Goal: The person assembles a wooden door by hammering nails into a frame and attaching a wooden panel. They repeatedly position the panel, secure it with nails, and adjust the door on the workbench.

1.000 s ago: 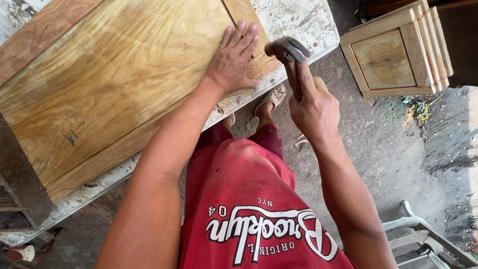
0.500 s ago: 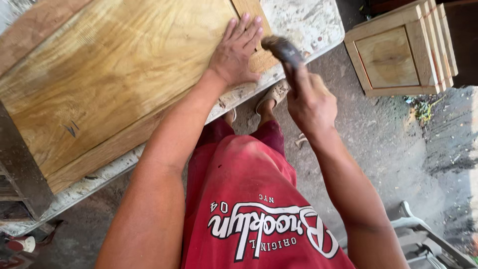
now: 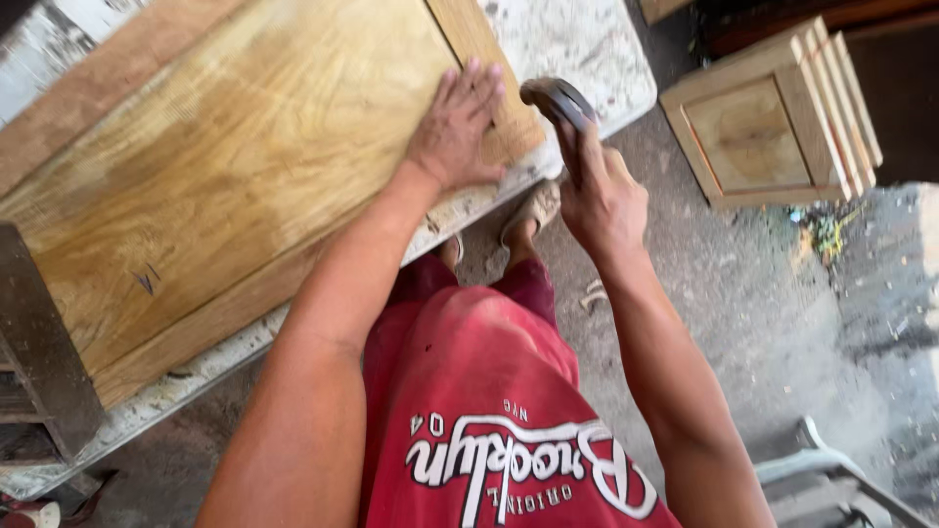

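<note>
The hammer is up at the near corner of the big wooden panel, just past the panel's edge. Its dark metal head is a bit blurry, so the shape of the head is hard to tell. The right hand holds the hammer, with its fingers curled tight around the handle, and the handle is mostly hidden inside the fist. The left hand lies flat on the wooden panel right beside the hammer, palm down, with its fingers spread out wide and holding nothing. The fingertips reach onto the raised frame strip at the panel's end. The panel is yellow-brown with wavy grain and a plain frame around it. It lies flat on a white speckled table, and the table's bare corner pokes out past the panel. A dark wooden post stands at the left side, in front of the panel. The person wears red clothes with white print, and a foot in a sandal shows under the table's edge. On the dusty ground to the right, a stack of smaller wooden panels leans upright, well apart from the hands. A grey metal frame sits in the bottom right corner.
</note>
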